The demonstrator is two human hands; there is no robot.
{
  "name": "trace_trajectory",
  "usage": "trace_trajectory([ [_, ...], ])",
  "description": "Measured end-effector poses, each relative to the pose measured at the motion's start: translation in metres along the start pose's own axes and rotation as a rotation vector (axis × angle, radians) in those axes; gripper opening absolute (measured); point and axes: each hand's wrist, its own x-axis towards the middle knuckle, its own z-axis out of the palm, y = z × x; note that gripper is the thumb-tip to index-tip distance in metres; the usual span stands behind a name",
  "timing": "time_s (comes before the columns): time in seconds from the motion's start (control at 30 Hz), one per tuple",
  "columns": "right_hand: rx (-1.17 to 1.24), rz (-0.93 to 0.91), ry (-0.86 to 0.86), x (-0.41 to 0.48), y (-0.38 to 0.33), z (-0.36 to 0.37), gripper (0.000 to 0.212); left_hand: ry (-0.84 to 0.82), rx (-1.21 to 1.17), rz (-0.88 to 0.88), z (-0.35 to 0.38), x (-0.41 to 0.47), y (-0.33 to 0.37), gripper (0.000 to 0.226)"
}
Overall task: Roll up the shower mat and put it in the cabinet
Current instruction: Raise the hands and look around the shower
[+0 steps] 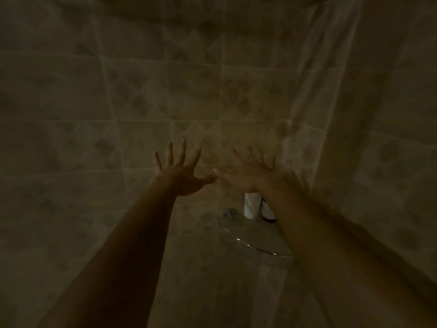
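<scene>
Both the left hand [181, 175] and right hand [248, 172] are spread wide and empty before the dim beige tiled shower wall [142, 91] — no shower mat or cabinet is in view — so rolling and stowing apparently both remain.

shower mat: not in view | cabinet: not in view

Beige wall tiles [142, 102] with darker diamond pattern; white bottle [251, 207] beside dark bottle [268, 213].
</scene>
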Motion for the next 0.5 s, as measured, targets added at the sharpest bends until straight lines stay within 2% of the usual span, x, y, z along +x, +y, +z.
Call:
trace_trajectory([
  [0.03, -0.007, -0.001, 0.008, 0.001, -0.002, -0.001, 0.115, -0.009, 0.003, -0.003, -0.002, 0.001, -0.002, 0.117],
  [0.2, -0.009, -0.284, -0.053, 0.036, -0.076, 0.02, 0.108, -0.01, 0.064, -0.28, -0.016, -0.033, -0.068, 0.121],
  [0.23, -0.012, -0.28, -0.044, 0.035, -0.077, 0.02, 0.108, 0.0, 0.071, -0.287, -0.017, -0.032, -0.071, 0.121],
  [0.3, -0.008, -0.414, -0.084, 0.041, -0.121, 0.037, 0.109, 0.005, 0.097, -0.447, -0.023, -0.071, -0.102, 0.118],
  [0.43, -0.022, -0.546, -0.105, 0.032, -0.169, 0.064, 0.108, -0.015, 0.123, -0.619, -0.028, -0.124, -0.136, 0.112],
  [0.5, 0.002, -0.676, -0.166, 0.012, -0.224, 0.084, 0.111, -0.023, 0.147, -0.781, -0.037, -0.182, -0.164, 0.11],
])
